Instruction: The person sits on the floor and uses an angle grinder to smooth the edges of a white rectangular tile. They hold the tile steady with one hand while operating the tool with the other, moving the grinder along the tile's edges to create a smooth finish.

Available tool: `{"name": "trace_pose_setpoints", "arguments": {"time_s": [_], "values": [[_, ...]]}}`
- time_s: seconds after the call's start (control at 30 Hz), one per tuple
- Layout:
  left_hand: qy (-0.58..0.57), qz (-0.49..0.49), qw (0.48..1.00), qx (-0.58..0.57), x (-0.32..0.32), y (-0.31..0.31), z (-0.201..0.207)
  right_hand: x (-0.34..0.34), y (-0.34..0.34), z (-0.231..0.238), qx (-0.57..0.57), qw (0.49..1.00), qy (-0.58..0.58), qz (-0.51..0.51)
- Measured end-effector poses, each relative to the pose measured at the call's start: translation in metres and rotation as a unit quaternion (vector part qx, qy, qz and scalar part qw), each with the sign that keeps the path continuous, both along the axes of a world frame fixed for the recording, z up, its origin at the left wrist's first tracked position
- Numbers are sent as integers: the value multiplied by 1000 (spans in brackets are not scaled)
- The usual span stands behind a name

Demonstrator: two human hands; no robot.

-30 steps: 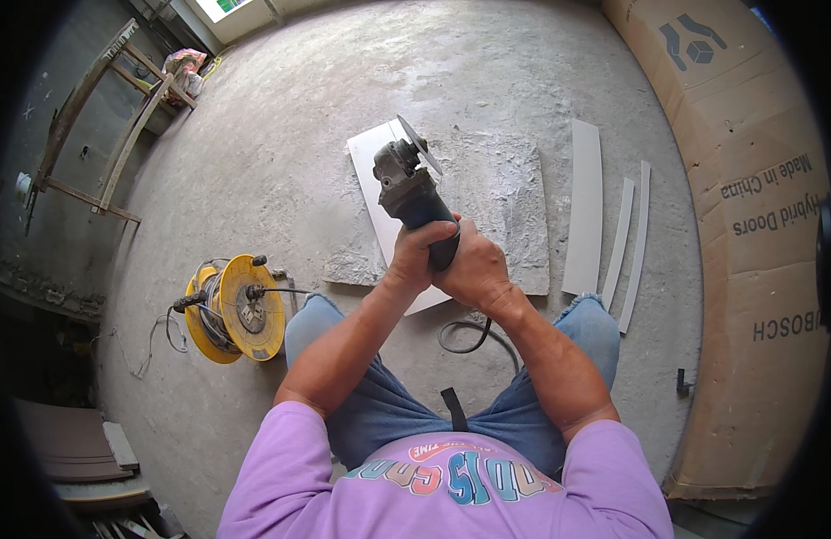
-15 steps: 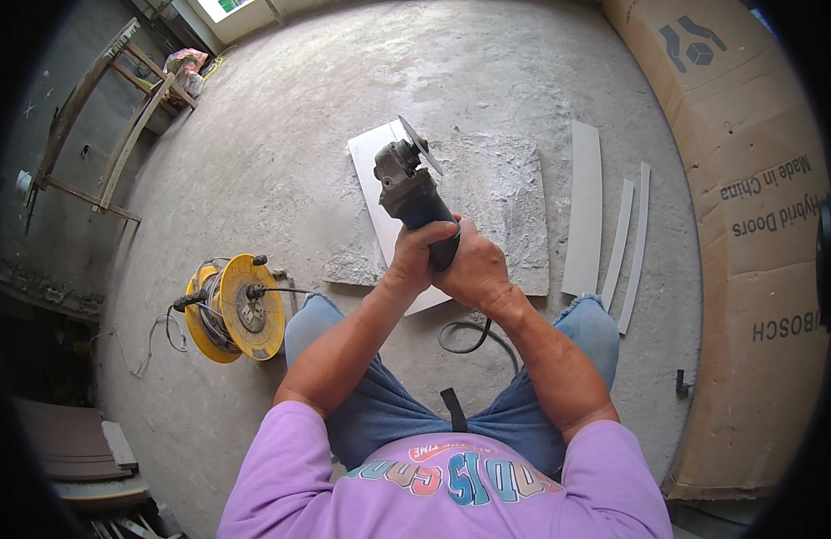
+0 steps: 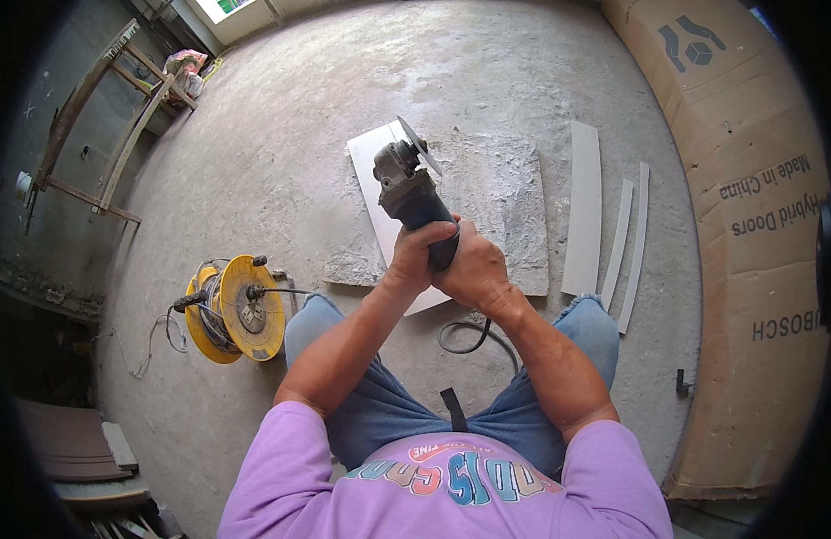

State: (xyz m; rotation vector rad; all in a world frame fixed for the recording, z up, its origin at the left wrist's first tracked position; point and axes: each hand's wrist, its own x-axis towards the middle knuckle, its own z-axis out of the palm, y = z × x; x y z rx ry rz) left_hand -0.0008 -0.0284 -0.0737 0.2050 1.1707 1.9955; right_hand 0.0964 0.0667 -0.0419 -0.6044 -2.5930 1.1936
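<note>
Both my hands are closed around the dark body of an angle grinder, held up in front of me with its thin disc pointing away from me. My left hand wraps the body from the left, thumb across the top. On the other side, my right hand grips the rear end, and the black power cord hangs below it. Beneath the grinder a white tile strip lies slanted over a rough grey slab. The grinder hides part of the strip.
Three pale strips lie on the floor to the right, beside a long cardboard box. A yellow cable reel stands left of my knee. Farther left, a wooden frame leans by the wall. Brown boards are stacked at lower left.
</note>
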Motion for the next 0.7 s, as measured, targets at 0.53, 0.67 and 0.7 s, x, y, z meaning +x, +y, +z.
{"name": "trace_pose_setpoints", "arguments": {"time_s": [0.53,0.67,0.7], "values": [[-8,-3,1000,4,0,1,-1,0,1,2,-8,1000,-5,5],[-6,-7,1000,4,-1,1,0,0,1,2,-8,1000,0,6],[-4,-7,1000,3,-1,1,0,0,1,2,-8,1000,-1,6]]}}
